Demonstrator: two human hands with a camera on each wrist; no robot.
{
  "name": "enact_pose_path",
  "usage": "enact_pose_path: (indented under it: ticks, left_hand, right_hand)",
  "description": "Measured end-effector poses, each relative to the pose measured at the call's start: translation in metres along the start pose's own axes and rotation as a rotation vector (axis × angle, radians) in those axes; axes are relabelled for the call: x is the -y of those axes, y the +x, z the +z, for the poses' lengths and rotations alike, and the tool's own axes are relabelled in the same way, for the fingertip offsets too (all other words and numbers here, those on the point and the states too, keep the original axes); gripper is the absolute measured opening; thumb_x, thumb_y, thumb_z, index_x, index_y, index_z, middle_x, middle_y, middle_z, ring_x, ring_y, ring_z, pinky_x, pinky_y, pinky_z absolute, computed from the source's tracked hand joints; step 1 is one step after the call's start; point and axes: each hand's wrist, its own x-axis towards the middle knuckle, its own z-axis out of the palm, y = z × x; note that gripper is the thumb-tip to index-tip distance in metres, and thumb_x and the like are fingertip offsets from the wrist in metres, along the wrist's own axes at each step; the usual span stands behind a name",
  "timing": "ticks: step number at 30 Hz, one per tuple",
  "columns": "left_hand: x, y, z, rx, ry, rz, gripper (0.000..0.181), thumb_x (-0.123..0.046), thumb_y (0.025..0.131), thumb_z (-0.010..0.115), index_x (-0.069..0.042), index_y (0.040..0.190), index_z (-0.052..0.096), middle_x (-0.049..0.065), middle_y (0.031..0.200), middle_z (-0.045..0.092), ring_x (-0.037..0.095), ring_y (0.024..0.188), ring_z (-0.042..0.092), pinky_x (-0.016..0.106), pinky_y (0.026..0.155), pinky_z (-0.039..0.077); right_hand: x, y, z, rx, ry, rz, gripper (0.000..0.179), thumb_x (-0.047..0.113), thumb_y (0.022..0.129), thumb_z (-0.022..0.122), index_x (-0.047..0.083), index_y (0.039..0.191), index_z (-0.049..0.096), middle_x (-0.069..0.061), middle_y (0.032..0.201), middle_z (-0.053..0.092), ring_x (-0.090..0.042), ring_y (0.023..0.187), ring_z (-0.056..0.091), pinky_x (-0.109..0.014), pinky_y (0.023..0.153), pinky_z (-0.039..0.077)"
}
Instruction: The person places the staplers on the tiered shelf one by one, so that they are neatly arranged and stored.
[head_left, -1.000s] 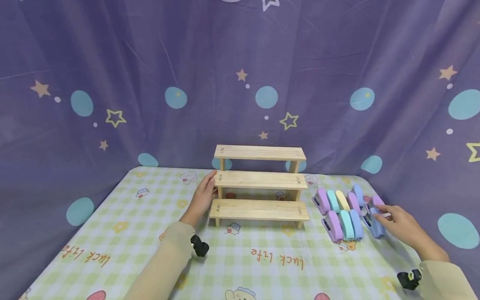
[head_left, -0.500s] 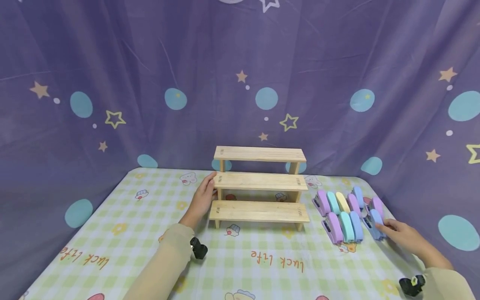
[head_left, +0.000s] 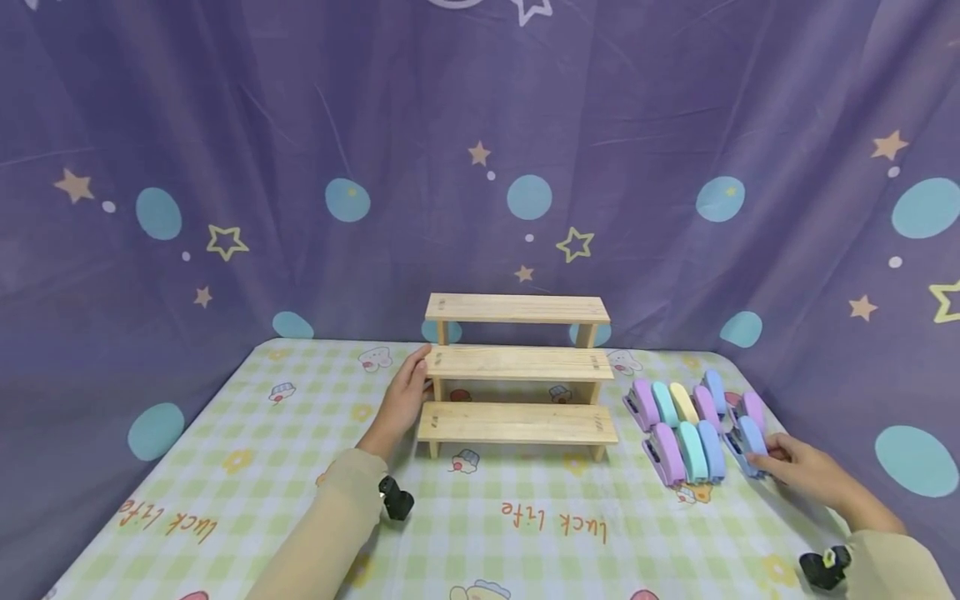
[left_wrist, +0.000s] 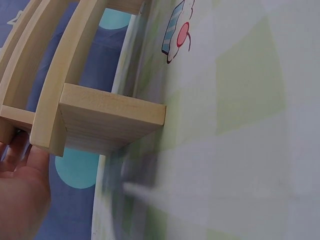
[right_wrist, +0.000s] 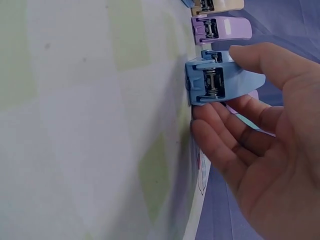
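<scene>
A three-tier wooden display stand (head_left: 519, 362) stands in the middle of the table. My left hand (head_left: 402, 400) holds the left end of its middle shelf; in the left wrist view the fingers (left_wrist: 17, 152) reach in behind the board. At the right lie several pastel staplers in purple, mint, yellow and blue, packed in two rows. My right hand (head_left: 806, 473) pinches the front right blue stapler (head_left: 746, 446), with the thumb on one side and fingers on the other. In the right wrist view that blue stapler (right_wrist: 225, 82) shows its metal spring towards the camera.
A green-checked cloth (head_left: 285, 467) with cartoon prints covers the table. Behind hangs a purple curtain (head_left: 420, 167) with stars and dots. The front-row purple stapler (head_left: 666, 454) lies nearer the stand, and a mint one (head_left: 692, 452) sits beside it.
My right hand has drawn back from over the right-hand staplers to the near right side of the front blue one. My left hand keeps its place on the stand.
</scene>
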Motion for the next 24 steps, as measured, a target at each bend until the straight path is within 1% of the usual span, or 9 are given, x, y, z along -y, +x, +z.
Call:
enact_pose_path:
  ticks: [7,11,18,24]
  left_hand:
    - [0.005,0.000,0.002,-0.022,0.015,0.030,0.048,-0.029,0.112,0.031,-0.017,0.158,0.032,0.018,0.157,0.035,0.039,0.138,0.041,0.050,0.109,0.043]
    - [0.007,0.000,0.002,-0.029,0.021,0.035,0.047,-0.031,0.112,0.031,-0.019,0.157,0.033,0.017,0.156,0.035,0.038,0.138,0.042,0.050,0.109,0.044]
    - [0.005,0.000,0.002,-0.034,0.038,0.017,0.047,-0.032,0.112,0.031,-0.021,0.157,0.033,0.016,0.157,0.035,0.037,0.138,0.043,0.049,0.109,0.044]
    - [0.004,-0.002,0.002,-0.036,0.033,0.004,0.047,-0.033,0.112,0.031,-0.021,0.157,0.033,0.015,0.159,0.033,0.038,0.138,0.042,0.049,0.110,0.042]
  right_hand:
    - [0.001,-0.002,0.000,-0.007,0.016,-0.019,0.037,0.041,0.101,0.060,0.005,0.103,0.051,-0.002,0.080,0.054,-0.012,0.068,0.049,-0.024,0.058,0.039]
    - [0.006,-0.003,-0.001,-0.034,0.008,-0.033,0.037,0.041,0.100,0.061,0.006,0.103,0.052,-0.002,0.081,0.055,-0.011,0.068,0.049,-0.024,0.058,0.040]
    - [0.018,0.000,-0.008,-0.122,-0.058,-0.087,0.035,0.040,0.098,0.065,0.006,0.105,0.057,-0.003,0.091,0.060,-0.010,0.076,0.050,-0.025,0.061,0.044]
    - [0.035,0.000,-0.013,-0.144,-0.071,-0.126,0.037,0.039,0.098,0.066,0.005,0.109,0.056,-0.004,0.093,0.060,-0.012,0.075,0.050,-0.026,0.061,0.043]
